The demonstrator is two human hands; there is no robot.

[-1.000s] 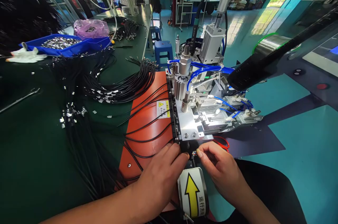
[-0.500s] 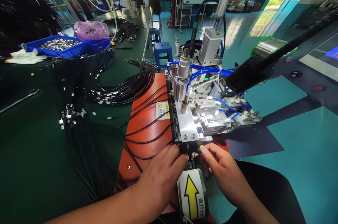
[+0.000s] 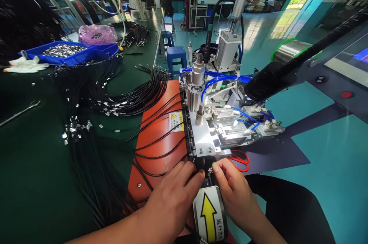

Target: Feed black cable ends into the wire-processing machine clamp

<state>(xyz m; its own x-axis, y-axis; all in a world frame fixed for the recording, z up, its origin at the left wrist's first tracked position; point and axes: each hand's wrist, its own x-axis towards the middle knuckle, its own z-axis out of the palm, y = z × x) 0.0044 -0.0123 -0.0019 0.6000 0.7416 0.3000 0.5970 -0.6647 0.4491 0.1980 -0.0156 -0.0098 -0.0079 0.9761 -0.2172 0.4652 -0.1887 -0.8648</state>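
Observation:
Both hands meet at the near end of a metal machine (image 3: 202,136). My left hand (image 3: 174,192) lies over the edge of the orange cover (image 3: 161,121), fingers curled in and closed; what they grip is hidden. My right hand (image 3: 234,184) pinches with thumb and forefinger at the small coloured wire ends (image 3: 210,170) of a black cable, just right of my left fingertips. Several black cables (image 3: 161,156) lie across the orange cover, their right ends in the machine's edge track. Below the hands is a plate with a yellow arrow (image 3: 209,213).
Red-handled scissors (image 3: 243,161) lie beside my right hand. On the dark green table are bundles of black cables (image 3: 138,96), a blue tray (image 3: 66,52) of small metal parts, a pink bag (image 3: 97,35) and a white glove (image 3: 25,64). A black hose (image 3: 273,77) slants in from the right.
My right hand has moved left, closer to my left hand and onto the wire ends, uncovering more of the red-handled scissors. My left hand stays nearly in place.

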